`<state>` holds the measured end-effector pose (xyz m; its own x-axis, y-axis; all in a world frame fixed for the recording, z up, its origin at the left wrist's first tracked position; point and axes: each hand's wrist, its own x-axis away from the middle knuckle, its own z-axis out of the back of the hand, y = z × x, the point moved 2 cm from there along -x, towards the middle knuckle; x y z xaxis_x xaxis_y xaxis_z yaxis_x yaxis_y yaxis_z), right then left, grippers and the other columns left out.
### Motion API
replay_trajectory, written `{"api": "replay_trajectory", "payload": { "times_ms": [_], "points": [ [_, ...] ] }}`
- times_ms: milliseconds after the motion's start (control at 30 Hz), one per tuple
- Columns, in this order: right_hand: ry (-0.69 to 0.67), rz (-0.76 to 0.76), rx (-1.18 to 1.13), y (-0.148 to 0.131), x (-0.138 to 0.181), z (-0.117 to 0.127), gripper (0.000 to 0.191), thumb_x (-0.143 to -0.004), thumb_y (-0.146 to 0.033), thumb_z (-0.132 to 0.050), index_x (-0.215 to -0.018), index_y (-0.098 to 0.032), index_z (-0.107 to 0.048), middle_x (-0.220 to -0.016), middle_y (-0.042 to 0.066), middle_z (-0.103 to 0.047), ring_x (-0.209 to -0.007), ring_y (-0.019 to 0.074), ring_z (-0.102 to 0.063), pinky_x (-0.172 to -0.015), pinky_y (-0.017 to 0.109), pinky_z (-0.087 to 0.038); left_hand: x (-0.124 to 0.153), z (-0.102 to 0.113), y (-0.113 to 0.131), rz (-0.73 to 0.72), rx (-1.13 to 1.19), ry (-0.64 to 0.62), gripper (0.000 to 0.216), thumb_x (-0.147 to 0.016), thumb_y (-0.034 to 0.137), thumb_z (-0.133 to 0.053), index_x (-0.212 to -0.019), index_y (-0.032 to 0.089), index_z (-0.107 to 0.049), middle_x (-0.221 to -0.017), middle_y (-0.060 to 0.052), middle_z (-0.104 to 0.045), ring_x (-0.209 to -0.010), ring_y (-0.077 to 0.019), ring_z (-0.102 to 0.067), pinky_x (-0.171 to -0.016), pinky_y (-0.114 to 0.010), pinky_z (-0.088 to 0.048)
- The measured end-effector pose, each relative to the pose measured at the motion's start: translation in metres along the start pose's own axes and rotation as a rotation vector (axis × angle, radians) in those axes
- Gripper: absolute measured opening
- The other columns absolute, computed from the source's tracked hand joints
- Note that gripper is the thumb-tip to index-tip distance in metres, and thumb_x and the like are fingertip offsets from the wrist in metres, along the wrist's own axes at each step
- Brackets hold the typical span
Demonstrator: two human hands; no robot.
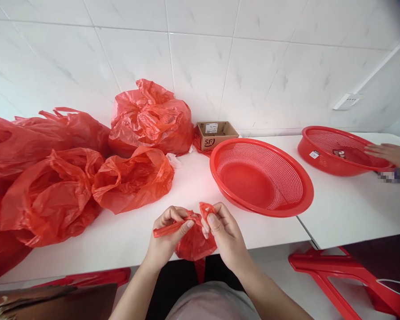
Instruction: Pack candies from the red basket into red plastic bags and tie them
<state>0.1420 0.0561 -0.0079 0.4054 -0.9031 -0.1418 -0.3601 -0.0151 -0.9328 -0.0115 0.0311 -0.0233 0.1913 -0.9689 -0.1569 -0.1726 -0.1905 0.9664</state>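
Between my two hands, at the table's front edge, is a small red plastic bag [196, 243], its body hanging below my fingers. My left hand [169, 233] is closed on a twisted strip of the bag's top, with the thumb pressed over it. Pinched in my right hand [225, 231] is another gathered end of the same bag. Whatever is inside the bag cannot be made out. Beyond my right hand stands a round red plastic basket [250, 182] with perforated sides and nothing in it. An open red plastic bag [135, 180] lies beyond my left hand.
Several red plastic bags [53, 195] crowd the left side, and a full one [151, 118] leans near the wall. A small cardboard box [216, 133] sits at the back. At right, another person's hand [391, 155] reaches over a second red basket [333, 166] holding small items.
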Motion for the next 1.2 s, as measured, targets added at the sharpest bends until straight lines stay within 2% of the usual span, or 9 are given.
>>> {"api": "replay_trajectory", "payload": {
  "times_ms": [233, 333, 433, 533, 700, 867, 967, 1100, 1200],
  "points": [
    [-0.024, -0.164, -0.016, 0.009, 0.005, 0.012, 0.028, -0.091, -0.045, -0.060, -0.105, -0.025, -0.046, -0.061, -0.008, -0.053, -0.053, 0.0086, -0.045, -0.056, 0.023, -0.038, 0.002, 0.008, -0.005, -0.036, -0.023, -0.024, 0.028, -0.077, 0.016, -0.074, -0.063, 0.020, -0.050, -0.081, -0.001, -0.064, -0.087, -0.0144, -0.059, -0.085, -0.029, -0.049],
    [-0.059, -0.207, 0.138, 0.009, -0.001, 0.021, 0.025, -0.092, -0.046, -0.057, -0.099, -0.023, -0.053, -0.057, -0.007, -0.050, -0.053, 0.0103, -0.048, -0.058, 0.026, -0.042, 0.001, 0.017, -0.004, -0.062, -0.036, 0.029, 0.028, -0.079, 0.016, -0.073, -0.064, 0.020, -0.049, -0.081, 0.000, -0.063, -0.086, -0.0137, -0.058, -0.085, -0.029, -0.048],
    [0.029, -0.021, 0.468, 0.003, -0.009, 0.025, 0.017, -0.093, -0.037, -0.057, -0.091, -0.021, -0.062, -0.078, 0.001, -0.064, -0.077, 0.0149, -0.061, -0.077, 0.030, -0.047, 0.000, 0.021, 0.001, -0.020, -0.135, -0.001, 0.027, -0.081, 0.018, -0.071, -0.066, 0.019, -0.049, -0.084, 0.000, -0.062, -0.084, -0.0132, -0.059, -0.080, -0.027, -0.048],
    [0.022, 0.176, 0.647, 0.000, -0.016, 0.018, 0.014, -0.091, -0.026, -0.057, -0.101, -0.023, -0.067, -0.105, 0.004, -0.068, -0.102, 0.0175, -0.061, -0.094, 0.032, -0.045, 0.000, 0.017, 0.005, 0.008, -0.186, -0.057, 0.024, -0.082, 0.019, -0.069, -0.073, 0.020, -0.047, -0.083, 0.001, -0.060, -0.078, -0.0118, -0.058, -0.072, -0.025, -0.047],
    [-0.112, 0.124, 0.618, 0.009, -0.020, 0.000, 0.017, -0.088, -0.015, -0.053, -0.097, -0.022, -0.065, -0.096, 0.003, -0.069, -0.092, 0.0160, -0.064, -0.085, 0.030, -0.050, 0.002, 0.009, 0.003, -0.050, -0.204, -0.048, 0.023, -0.084, 0.018, -0.066, -0.084, 0.023, -0.043, -0.084, 0.003, -0.060, -0.078, -0.0122, -0.060, -0.072, -0.026, -0.050],
    [-0.044, 0.212, 0.690, 0.009, -0.015, -0.007, 0.008, -0.084, -0.015, -0.055, -0.086, -0.021, -0.061, -0.087, 0.004, -0.065, -0.086, 0.0181, -0.061, -0.081, 0.033, -0.049, 0.005, 0.007, -0.001, -0.243, -0.436, 0.167, 0.018, -0.085, 0.014, -0.062, -0.092, 0.024, -0.049, -0.089, 0.000, -0.064, -0.083, -0.0155, -0.065, -0.075, -0.029, -0.052],
    [-0.082, 0.118, 0.538, 0.013, -0.016, -0.004, 0.006, -0.088, -0.022, -0.056, -0.089, -0.020, -0.061, -0.089, 0.003, -0.066, -0.084, 0.0163, -0.062, -0.079, 0.031, -0.049, 0.007, 0.004, -0.004, -0.334, -0.522, 0.239, 0.019, -0.083, 0.013, -0.063, -0.098, 0.024, -0.057, -0.093, 0.000, -0.064, -0.085, -0.0161, -0.065, -0.076, -0.029, -0.052],
    [-0.151, -0.072, 0.230, 0.019, -0.022, 0.005, 0.019, -0.092, -0.036, -0.057, -0.101, -0.020, -0.061, -0.084, 0.001, -0.065, -0.079, 0.0134, -0.061, -0.074, 0.027, -0.048, 0.005, 0.004, -0.004, -0.386, -0.528, 0.177, 0.022, -0.084, 0.012, -0.061, -0.102, 0.025, -0.061, -0.094, -0.001, -0.064, -0.086, -0.0159, -0.065, -0.077, -0.028, -0.053],
    [-0.205, -0.093, 0.244, 0.015, -0.025, 0.006, 0.022, -0.091, -0.038, -0.059, -0.100, -0.018, -0.064, -0.088, 0.002, -0.067, -0.081, 0.0138, -0.061, -0.076, 0.028, -0.048, 0.000, 0.009, 0.003, -0.412, -0.630, 0.087, 0.019, -0.083, 0.013, -0.063, -0.098, 0.025, -0.065, -0.090, -0.001, -0.066, -0.082, -0.0162, -0.064, -0.073, -0.026, -0.052]
  ]
}}
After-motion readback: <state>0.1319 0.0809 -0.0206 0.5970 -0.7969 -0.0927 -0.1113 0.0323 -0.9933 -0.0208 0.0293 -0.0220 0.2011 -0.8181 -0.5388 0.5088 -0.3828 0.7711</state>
